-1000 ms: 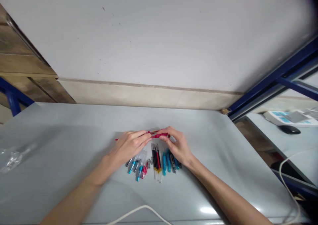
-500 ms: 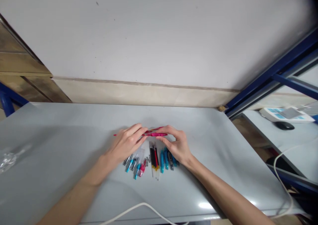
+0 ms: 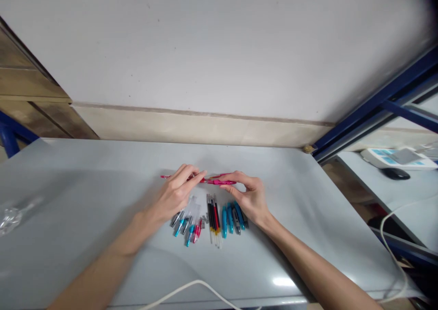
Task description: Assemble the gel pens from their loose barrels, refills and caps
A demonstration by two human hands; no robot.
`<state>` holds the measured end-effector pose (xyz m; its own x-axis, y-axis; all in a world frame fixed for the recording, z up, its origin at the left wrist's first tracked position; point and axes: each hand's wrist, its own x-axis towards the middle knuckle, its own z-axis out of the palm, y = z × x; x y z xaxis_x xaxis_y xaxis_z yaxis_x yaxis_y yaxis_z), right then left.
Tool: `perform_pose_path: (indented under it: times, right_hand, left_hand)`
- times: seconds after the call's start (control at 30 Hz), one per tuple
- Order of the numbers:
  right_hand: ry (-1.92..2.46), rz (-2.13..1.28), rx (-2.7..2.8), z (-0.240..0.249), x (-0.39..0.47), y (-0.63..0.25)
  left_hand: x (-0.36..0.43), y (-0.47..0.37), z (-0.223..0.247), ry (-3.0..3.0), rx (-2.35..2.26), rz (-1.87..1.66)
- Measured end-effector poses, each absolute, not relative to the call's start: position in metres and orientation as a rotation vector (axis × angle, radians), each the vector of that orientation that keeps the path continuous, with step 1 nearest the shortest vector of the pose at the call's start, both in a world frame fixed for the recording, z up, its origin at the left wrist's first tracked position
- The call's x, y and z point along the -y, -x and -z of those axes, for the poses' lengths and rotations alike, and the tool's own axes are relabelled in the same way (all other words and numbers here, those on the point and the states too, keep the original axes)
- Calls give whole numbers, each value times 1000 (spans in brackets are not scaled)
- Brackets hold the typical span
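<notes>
In the head view, my right hand [image 3: 251, 198] pinches a pink pen barrel [image 3: 222, 182] between thumb and fingers, just above the table. A second slim pink piece runs along its upper side; the fingers partly hide it. My left hand [image 3: 179, 191] is closed around the left part of the pink pen pieces, and a pinkish-red tip [image 3: 164, 177] sticks out on its far side. Below the hands lie several clear pen barrels [image 3: 190, 221] with blue, dark and pink ends, several black and red ink refills [image 3: 214, 216], and several blue and dark grips [image 3: 230, 219].
The pieces lie on a grey table [image 3: 102, 173] against a wall. A crumpled clear plastic bag [image 3: 10, 219] is at the left. A white cable [image 3: 195, 282] crosses the front edge. At the right, a black mouse [image 3: 395, 173] sits beside a white device [image 3: 393, 157].
Both hands stay on the pink pen pieces. They have spread slightly apart, the right one shifting a little rightward, and more of the pink pieces shows between them. The parts on the table lie as before.
</notes>
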<state>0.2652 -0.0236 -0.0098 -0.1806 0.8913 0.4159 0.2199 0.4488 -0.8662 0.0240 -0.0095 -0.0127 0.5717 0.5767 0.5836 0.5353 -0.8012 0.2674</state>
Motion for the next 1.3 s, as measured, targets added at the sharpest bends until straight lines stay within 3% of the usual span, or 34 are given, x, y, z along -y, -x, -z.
perform_pose_path:
  times: [0.37, 0.9, 1.3]
  right_hand:
    - [1039, -825, 1597, 13, 21, -268]
    - [1007, -539, 1740, 15, 23, -267]
    - [966, -589, 1946, 17, 22, -266]
  left_hand:
    - [6, -21, 9, -2794, -1147, -1293]
    - [10, -28, 13, -2749, -1075, -1195]
    - [17, -36, 16, -2856, -952, -1023]
